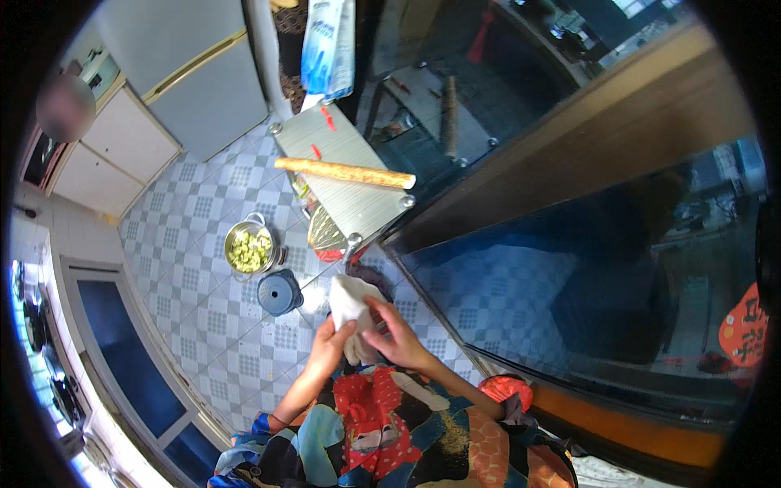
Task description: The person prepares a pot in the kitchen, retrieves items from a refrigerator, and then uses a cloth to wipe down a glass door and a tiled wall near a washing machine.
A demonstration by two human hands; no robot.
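Between my two hands is a white glove (351,297), its fingers hanging down towards my lap. My left hand (331,345) grips its left side with thumb and fingers. My right hand (393,334) lies against the right side, thumb and fingers spread over the fabric; whether it pinches the glove is not plain. A long, light-brown rod-like piece (345,172) lies across a metal-topped stand (360,210) ahead of me, near small red strips (328,118). On the tiled floor stands a metal pot (229,249) holding pale green chopped pieces (251,251).
A dark blue plastic stool or lid (279,293) is on the floor beside the pot. A striped green squash (324,229) sits under the stand. Dark glass sliding doors (488,293) line the right; a refrigerator (207,91) and white cabinets (113,152) stand at upper left.
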